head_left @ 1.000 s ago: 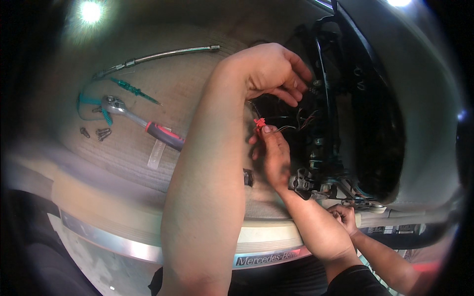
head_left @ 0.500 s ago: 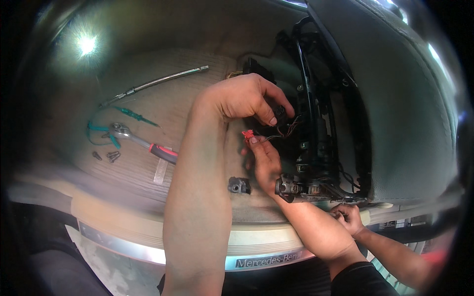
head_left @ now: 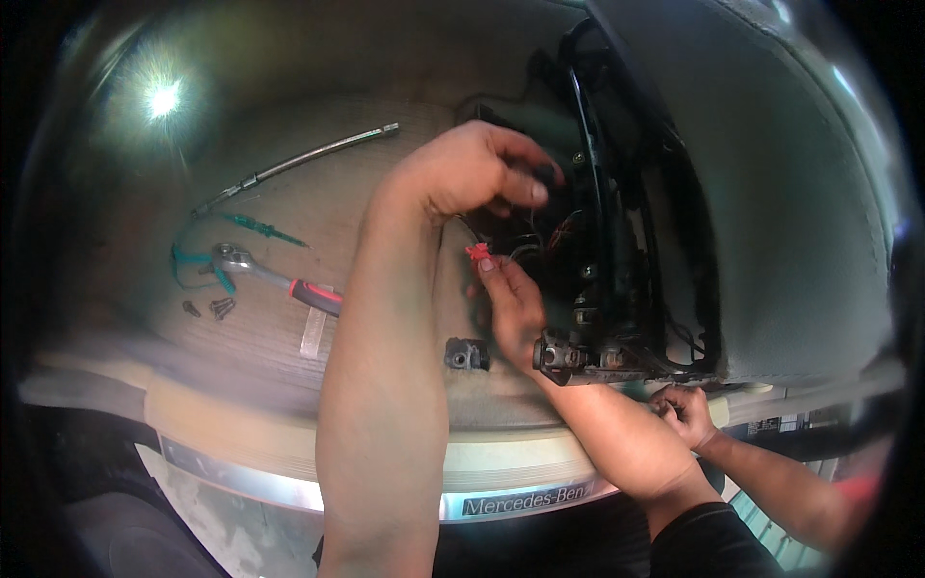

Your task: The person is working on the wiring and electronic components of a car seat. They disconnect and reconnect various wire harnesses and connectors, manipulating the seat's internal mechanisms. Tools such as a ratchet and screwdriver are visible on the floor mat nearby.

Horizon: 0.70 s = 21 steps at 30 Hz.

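My left hand (head_left: 482, 175) reaches over the dark gap beside the seat frame. Its fingers are bent round a small black connector (head_left: 548, 175), partly hidden and blurred. Below it, my right hand (head_left: 515, 303) pinches a red plug (head_left: 477, 253) between thumb and fingers. Thin wires (head_left: 528, 249) run from near the red plug toward the seat's underside. A black metal seat frame (head_left: 602, 193) stands just right of both hands. On the carpet below them lies a small dark bracket-like block (head_left: 467, 354).
Left on the ribbed mat lie a long extension bar (head_left: 299, 164), a teal test probe (head_left: 262, 228) with coiled cord, a ratchet (head_left: 275, 275) and several bolts (head_left: 223, 307). The tilted grey seat (head_left: 809, 212) bounds the right. Another person's hand (head_left: 686, 416) is by the sill (head_left: 385, 482).
My left hand has lifted up and away with the black connector. My right hand has shifted slightly up and left, still pinching the red plug.
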Motion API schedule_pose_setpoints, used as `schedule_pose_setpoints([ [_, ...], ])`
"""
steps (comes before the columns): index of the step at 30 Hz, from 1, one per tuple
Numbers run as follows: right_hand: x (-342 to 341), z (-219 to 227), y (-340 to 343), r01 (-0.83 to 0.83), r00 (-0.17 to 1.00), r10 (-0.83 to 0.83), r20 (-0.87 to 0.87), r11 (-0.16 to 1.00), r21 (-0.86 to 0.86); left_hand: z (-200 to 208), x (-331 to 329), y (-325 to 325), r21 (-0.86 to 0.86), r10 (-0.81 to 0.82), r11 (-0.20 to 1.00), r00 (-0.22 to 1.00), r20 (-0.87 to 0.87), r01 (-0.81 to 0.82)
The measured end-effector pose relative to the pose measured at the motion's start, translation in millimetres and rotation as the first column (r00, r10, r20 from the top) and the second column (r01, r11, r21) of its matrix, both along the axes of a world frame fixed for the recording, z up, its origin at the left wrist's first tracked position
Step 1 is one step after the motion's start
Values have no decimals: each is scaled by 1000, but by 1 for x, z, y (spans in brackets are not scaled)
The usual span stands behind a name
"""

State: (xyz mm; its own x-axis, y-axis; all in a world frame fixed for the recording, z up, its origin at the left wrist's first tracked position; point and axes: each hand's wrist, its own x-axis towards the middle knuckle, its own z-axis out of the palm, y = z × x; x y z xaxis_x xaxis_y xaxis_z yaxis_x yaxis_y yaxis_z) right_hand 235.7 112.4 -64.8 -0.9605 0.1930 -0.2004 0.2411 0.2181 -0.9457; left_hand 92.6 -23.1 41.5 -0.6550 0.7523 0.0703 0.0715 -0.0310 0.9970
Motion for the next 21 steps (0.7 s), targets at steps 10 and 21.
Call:
schedule_pose_setpoints([
  [10, 8, 10, -8, -117, 993, 114, 24, 976, 186, -7, -12, -4, 389, 153, 855, 883, 443, -343],
  [21, 6, 4, -5, -67, 996, 76, -45, 982, 176, -7, -11, -10, 402, 113, 867, 903, 415, -293],
])
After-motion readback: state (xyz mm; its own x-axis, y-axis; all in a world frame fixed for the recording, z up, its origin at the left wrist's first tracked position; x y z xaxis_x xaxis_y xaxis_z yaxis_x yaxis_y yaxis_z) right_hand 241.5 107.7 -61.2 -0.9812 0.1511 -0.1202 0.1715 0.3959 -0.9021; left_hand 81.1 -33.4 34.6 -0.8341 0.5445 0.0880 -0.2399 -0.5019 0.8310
